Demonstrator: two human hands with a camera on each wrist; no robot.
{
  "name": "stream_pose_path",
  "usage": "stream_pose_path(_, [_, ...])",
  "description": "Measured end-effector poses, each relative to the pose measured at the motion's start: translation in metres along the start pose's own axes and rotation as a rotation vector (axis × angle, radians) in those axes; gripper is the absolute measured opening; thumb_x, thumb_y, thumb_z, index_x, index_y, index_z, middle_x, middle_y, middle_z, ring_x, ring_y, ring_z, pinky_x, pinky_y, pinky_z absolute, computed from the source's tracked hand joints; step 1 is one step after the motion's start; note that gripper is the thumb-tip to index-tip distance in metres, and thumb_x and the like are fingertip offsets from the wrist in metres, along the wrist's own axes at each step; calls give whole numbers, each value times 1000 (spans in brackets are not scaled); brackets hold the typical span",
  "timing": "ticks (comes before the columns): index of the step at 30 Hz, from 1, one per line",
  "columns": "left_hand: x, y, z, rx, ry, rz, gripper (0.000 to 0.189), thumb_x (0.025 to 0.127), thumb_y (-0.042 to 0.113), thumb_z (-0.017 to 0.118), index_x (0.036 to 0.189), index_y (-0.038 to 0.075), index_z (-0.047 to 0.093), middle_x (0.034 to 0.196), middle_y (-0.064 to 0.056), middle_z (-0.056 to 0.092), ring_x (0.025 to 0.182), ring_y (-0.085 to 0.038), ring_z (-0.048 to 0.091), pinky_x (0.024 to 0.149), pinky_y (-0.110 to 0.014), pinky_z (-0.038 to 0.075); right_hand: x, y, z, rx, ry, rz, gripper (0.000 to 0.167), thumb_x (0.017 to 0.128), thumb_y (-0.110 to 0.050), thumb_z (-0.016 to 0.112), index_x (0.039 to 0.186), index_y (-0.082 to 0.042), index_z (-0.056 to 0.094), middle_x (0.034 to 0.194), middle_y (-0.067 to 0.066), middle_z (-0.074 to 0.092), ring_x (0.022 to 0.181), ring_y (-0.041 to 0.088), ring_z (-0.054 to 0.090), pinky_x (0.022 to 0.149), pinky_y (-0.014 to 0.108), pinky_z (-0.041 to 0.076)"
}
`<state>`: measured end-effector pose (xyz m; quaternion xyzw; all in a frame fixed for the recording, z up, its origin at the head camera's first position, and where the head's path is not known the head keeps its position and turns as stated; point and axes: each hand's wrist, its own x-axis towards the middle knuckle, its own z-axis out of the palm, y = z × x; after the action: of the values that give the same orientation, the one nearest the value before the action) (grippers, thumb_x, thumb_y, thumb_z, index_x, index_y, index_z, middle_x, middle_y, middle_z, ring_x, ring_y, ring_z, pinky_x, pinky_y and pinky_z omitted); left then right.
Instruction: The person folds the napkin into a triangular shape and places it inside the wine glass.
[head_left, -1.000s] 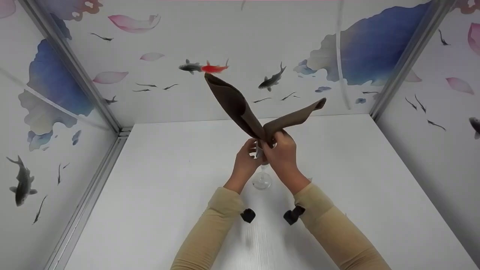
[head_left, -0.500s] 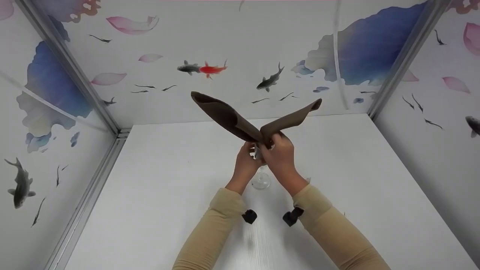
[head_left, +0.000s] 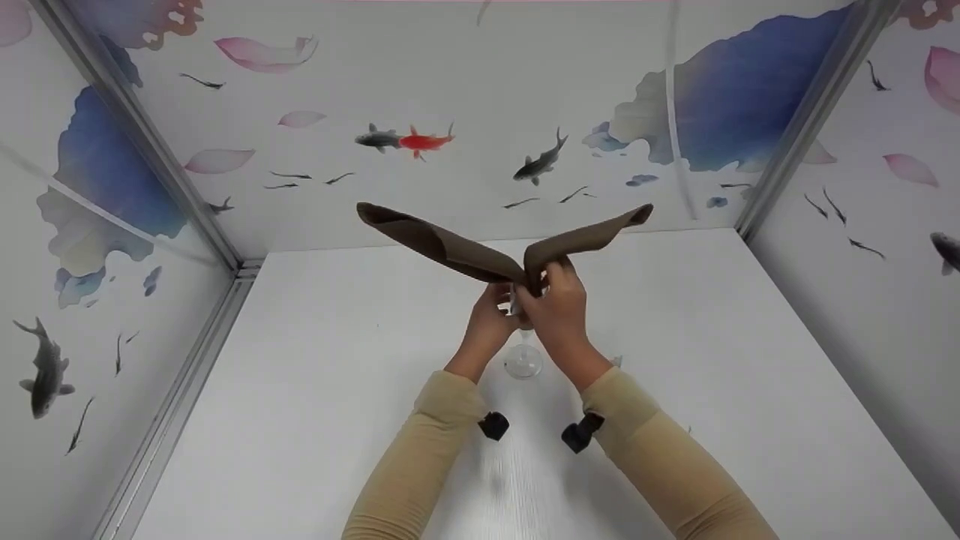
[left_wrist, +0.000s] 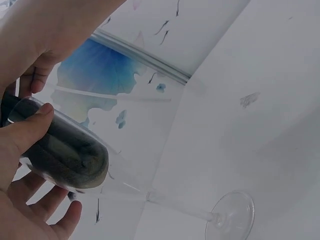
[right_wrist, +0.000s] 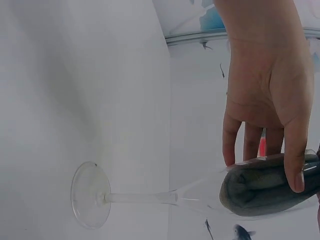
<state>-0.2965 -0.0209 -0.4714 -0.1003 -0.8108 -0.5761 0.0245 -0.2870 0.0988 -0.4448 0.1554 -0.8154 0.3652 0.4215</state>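
Observation:
A brown folded napkin point(head_left: 480, 255) rises in two rolled wings, one to the left and a smaller one to the right. Its lower end is tucked into the bowl of a clear champagne flute point(head_left: 523, 362), dark through the glass point(left_wrist: 75, 155). My left hand point(head_left: 491, 326) grips the bowl, thumb on the near side and fingers behind; in the right wrist view that left hand point(right_wrist: 270, 85) reaches in from the top. My right hand point(head_left: 559, 307) pinches the napkin at the rim, its fingertips partly hidden. Whether the flute's foot touches the table cannot be told.
The white table point(head_left: 315, 390) meets printed walls with fish and petals, framed by metal rails point(head_left: 172, 165). A small transparent object point(head_left: 617, 361) shows beside the right sleeve. A grey smudge point(left_wrist: 250, 100) marks the surface. Black wrist cameras point(head_left: 583, 433) jut inward.
The napkin's left wing has swung down and out to the left, from steep to nearly flat. The right wing and both hands have hardly moved.

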Motion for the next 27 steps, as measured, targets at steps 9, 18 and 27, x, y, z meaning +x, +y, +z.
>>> stream_pose_path(9, [6,-5,-2,-76,-118,48,66,87,8,71,146,7,41,138,-11,52,125,-25,51,98,-30,45,4,6,-1,-23,-3,-3,30,78,-10,80,95,4,59,84,16,56,69,26,57,61,38,49])
stream_pose_path(18, [8,-12,0,-82,-126,48,66,90,14,69,148,8,38,142,-10,49,129,-23,48,100,-31,43,7,7,-2,-58,-11,-57,21,77,-4,77,89,4,62,79,16,58,69,29,57,63,41,49])
stream_pose_path(27, [7,-13,1,-80,-111,52,61,90,15,70,145,10,44,138,-5,53,126,-21,50,98,-30,44,5,10,1,-48,11,-57,19,76,-2,76,88,4,63,80,16,58,69,28,58,62,41,50])
